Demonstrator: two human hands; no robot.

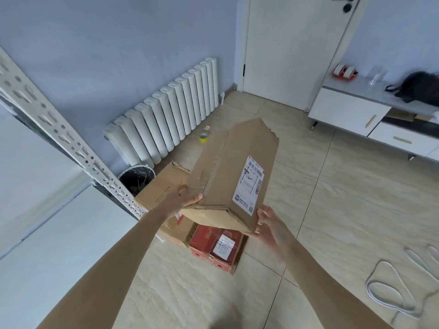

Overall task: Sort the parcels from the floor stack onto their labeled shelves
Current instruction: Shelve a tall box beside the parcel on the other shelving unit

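Observation:
I hold a long brown cardboard parcel (228,172) in the air above the floor stack, its white shipping label (251,184) facing up on the right side. My left hand (183,198) grips its near left corner, thumb on top. My right hand (268,224) holds the near right corner from below and the side. Under it on the floor lie a brown box (159,186) and a red box (213,243) with a small white label. The white metal shelf upright (59,134) and a pale shelf board (47,245) are on the left.
A white radiator (171,115) lines the blue wall, with a black bin (136,178) by its near end. A yellow tape roll (203,137) lies on the tiled floor. A white door (292,48), a white cabinet (370,115) and a white cable (392,288) are to the right.

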